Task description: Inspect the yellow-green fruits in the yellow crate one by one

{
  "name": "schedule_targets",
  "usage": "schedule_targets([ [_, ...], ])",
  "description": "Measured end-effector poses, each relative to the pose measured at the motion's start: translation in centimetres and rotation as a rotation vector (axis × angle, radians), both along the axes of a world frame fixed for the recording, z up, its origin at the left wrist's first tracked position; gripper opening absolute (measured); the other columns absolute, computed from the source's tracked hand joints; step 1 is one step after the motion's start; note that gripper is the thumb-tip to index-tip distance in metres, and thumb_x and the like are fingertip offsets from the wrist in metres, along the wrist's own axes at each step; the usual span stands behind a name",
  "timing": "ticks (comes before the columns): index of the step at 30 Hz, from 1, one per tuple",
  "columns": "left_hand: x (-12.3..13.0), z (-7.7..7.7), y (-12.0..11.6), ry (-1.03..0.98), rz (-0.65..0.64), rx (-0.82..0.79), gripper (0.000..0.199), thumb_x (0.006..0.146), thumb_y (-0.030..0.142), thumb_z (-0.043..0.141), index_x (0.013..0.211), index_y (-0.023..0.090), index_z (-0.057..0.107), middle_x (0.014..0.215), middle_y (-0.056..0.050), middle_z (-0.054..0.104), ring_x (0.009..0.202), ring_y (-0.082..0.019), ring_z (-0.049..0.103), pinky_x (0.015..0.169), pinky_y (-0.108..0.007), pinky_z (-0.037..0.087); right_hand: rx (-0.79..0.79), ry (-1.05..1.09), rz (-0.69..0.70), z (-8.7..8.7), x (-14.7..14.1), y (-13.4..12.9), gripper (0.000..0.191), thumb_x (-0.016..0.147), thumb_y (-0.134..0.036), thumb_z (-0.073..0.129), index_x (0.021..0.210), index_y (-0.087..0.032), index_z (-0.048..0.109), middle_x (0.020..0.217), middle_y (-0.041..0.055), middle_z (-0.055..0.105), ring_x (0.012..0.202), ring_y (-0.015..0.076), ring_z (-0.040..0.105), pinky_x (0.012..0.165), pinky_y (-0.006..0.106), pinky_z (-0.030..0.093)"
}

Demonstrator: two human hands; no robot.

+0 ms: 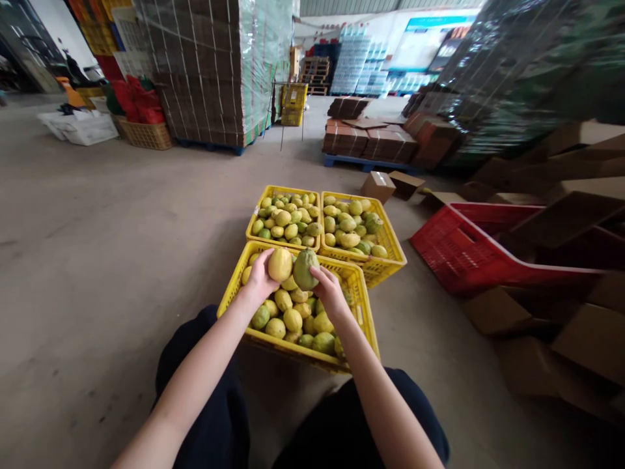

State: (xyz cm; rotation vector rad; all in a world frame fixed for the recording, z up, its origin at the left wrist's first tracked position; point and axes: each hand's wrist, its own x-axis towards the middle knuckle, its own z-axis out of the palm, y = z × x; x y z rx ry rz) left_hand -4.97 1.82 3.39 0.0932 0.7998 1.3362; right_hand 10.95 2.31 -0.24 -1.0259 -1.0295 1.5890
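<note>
My left hand [261, 277] is closed around a smooth, rounded yellow fruit [280, 264]. Beside it, my right hand [329, 290] grips a green, pear-shaped fruit [305, 270] with a rougher skin. Both fruits are held up close together over the nearest yellow crate [370, 319], where several yellow and green fruits [293, 320] are heaped. Part of that heap is hidden behind my hands and forearms. The exact kind of fruit is not clear.
Behind the near crate stand a left yellow crate [249, 218] and a right yellow crate [394, 246], both holding similar fruit. A red crate [449, 260] and cardboard boxes [590, 332] crowd the right. Wrapped pallet stacks [200, 71] rise farther back.
</note>
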Motion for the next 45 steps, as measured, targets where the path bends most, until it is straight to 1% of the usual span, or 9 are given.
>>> schedule_targets([
  [3, 0.1, -0.1, 0.2, 0.01, 0.013, -0.048, 0.027, 0.097, 0.032, 0.051, 0.114, 0.017, 0.065, 0.079, -0.005, 0.071, 0.072, -0.02, 0.07, 0.077, -0.033, 0.06, -0.044, 0.144, 0.01, 0.3, -0.3, 0.1, 0.037, 0.063, -0.048, 0.081, 0.085, -0.022, 0.067, 0.081, 0.0009, 0.072, 0.084, 0.0244, 0.068, 0.066, 0.033, 0.056],
  [7, 0.1, -0.1, 0.2, -0.015, 0.022, -0.074, 0.041, 0.1, 0.042, 0.043, 0.125, 0.014, 0.059, 0.083, -0.009, 0.071, 0.074, -0.022, 0.07, 0.071, -0.032, 0.061, -0.088, 0.286, 0.053, 1.0, -0.4, 0.0, 0.041, 0.062, -0.043, 0.079, 0.096, -0.025, 0.066, 0.09, 0.0019, 0.073, 0.09, 0.0267, 0.07, 0.067, 0.036, 0.059],
  [14, 0.1, -0.7, 0.3, -0.143, 0.063, -0.028, 0.046, 0.098, 0.034, 0.047, 0.139, 0.013, 0.052, 0.091, -0.01, 0.071, 0.07, -0.02, 0.068, 0.066, -0.028, 0.059, -0.138, 0.251, 0.063, 1.0, -0.6, -0.2, 0.032, 0.066, -0.039, 0.071, 0.094, -0.025, 0.063, 0.089, 0.0022, 0.071, 0.093, 0.027, 0.069, 0.072, 0.039, 0.059],
  [18, 0.0, -0.8, 0.4, -0.124, 0.044, -0.014, 0.052, 0.1, 0.039, 0.044, 0.142, 0.009, 0.049, 0.095, -0.013, 0.072, 0.072, -0.02, 0.069, 0.069, -0.029, 0.06, -0.17, 0.285, 0.081, 0.8, -0.5, -0.1, 0.03, 0.069, -0.041, 0.067, 0.092, -0.023, 0.063, 0.082, 0.0028, 0.07, 0.079, 0.0247, 0.066, 0.063, 0.036, 0.054],
  [23, -0.4, -0.5, -0.1, -0.095, -0.119, 0.088, 0.047, 0.098, 0.039, 0.043, 0.137, 0.017, 0.057, 0.102, -0.014, 0.073, 0.06, -0.018, 0.068, 0.049, -0.024, 0.054, -0.223, 0.391, 0.116, 1.0, 0.3, 0.0, 0.033, 0.074, -0.051, 0.06, 0.082, -0.019, 0.066, 0.071, 0.0052, 0.068, 0.048, 0.0149, 0.047, 0.043, 0.03, 0.038],
  [27, -0.1, -0.4, -1.1, -0.173, -0.154, 0.186, 0.043, 0.098, 0.038, 0.042, 0.134, 0.024, 0.061, 0.111, -0.011, 0.073, 0.063, -0.017, 0.071, 0.051, -0.025, 0.057, -0.252, 0.626, 0.056, 1.5, 0.3, -0.6, 0.041, 0.075, -0.052, 0.058, 0.098, -0.02, 0.069, 0.067, 0.0029, 0.065, 0.06, 0.018, 0.056, 0.051, 0.029, 0.047],
  [30, 0.6, -0.6, -1.8, -0.251, -0.116, 0.175, 0.04, 0.098, 0.035, 0.041, 0.131, 0.025, 0.062, 0.109, -0.008, 0.074, 0.078, -0.021, 0.074, 0.057, -0.028, 0.059, -0.287, 0.706, -0.005, 1.5, 0.1, -1.1, 0.035, 0.076, -0.045, 0.063, 0.103, -0.024, 0.068, 0.085, 0.0042, 0.072, 0.071, 0.0186, 0.063, 0.057, 0.028, 0.05],
  [35, 1.6, -0.5, -2.0, -0.313, 0.021, 0.081, 0.036, 0.091, 0.024, 0.045, 0.119, 0.019, 0.067, 0.093, -0.007, 0.074, 0.08, -0.019, 0.073, 0.07, -0.029, 0.059, -0.328, 0.748, -0.083, 1.0, 0.0, -1.1, 0.029, 0.078, -0.042, 0.066, 0.103, -0.028, 0.07, 0.097, 0.0013, 0.075, 0.078, 0.0186, 0.068, 0.06, 0.027, 0.052],
  [45, 2.0, 0.3, -2.5, -0.326, 0.017, 0.073, 0.033, 0.08, 0.02, 0.049, 0.104, 0.017, 0.071, 0.074, -0.005, 0.07, 0.069, -0.019, 0.068, 0.072, -0.032, 0.057, -0.295, 0.711, -0.128, 0.9, -0.2, -1.0, 0.031, 0.082, -0.047, 0.064, 0.106, -0.03, 0.072, 0.097, 0.0005, 0.076, 0.076, 0.0184, 0.067, 0.064, 0.029, 0.054],
])
